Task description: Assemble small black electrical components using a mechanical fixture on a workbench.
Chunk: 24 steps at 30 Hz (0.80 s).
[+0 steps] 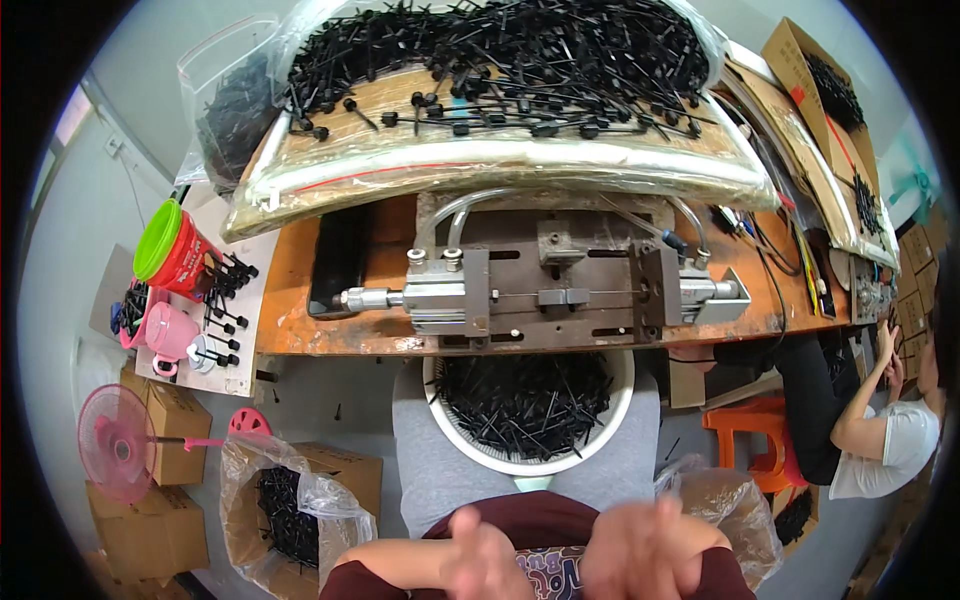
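Observation:
My left hand (485, 562) and my right hand (643, 558) are held up apart in front of my chest, both smeared by motion. Nothing shows between them, and how their fingers are set is unclear. Beyond them a white basket (527, 468) rests on my lap, filled with black thin-stemmed plastic parts (520, 405). On the bench edge above it stands a metal fixture with an air cylinder (437, 300) at its left, another cylinder (708, 290) at its right and a small grey block (563, 297) in the middle. Neither hand touches the basket or the fixture.
A plastic-wrapped tray (500, 160) piled with black parts overhangs the wooden bench (380, 335). At left are a red bucket (185, 255), a pink cup (170, 330) and a pink fan (117, 440). Lined cartons flank my legs. Another person (885, 450) sits at right near an orange stool (750, 430).

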Each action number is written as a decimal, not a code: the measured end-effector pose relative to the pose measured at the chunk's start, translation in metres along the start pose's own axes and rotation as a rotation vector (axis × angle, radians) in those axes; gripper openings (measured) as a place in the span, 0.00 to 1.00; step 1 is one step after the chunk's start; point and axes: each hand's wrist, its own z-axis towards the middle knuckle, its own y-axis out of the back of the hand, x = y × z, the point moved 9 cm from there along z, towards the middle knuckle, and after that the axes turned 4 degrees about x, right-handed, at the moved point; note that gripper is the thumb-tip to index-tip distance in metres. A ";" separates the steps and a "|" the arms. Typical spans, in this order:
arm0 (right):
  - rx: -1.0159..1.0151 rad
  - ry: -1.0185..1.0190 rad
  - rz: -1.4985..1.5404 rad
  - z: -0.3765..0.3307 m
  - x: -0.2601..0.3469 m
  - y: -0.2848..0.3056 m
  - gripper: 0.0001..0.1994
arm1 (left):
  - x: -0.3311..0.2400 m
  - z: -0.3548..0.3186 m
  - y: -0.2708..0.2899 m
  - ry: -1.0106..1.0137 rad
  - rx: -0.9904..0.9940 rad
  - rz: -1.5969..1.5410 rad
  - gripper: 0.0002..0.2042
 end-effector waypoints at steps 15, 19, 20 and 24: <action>0.664 -0.451 -0.955 0.170 -0.261 -0.005 0.30 | 0.066 -0.074 -0.024 -0.016 0.311 0.119 0.26; 0.864 -0.575 -1.039 0.179 -0.295 -0.028 0.22 | 0.079 -0.085 -0.011 0.042 0.310 0.218 0.24; 0.899 -0.603 -1.055 0.180 -0.298 -0.033 0.21 | 0.081 -0.087 -0.010 0.077 0.317 0.193 0.24; 0.911 -0.590 -1.090 0.184 -0.310 -0.030 0.19 | 0.083 -0.088 -0.015 0.138 0.325 0.113 0.24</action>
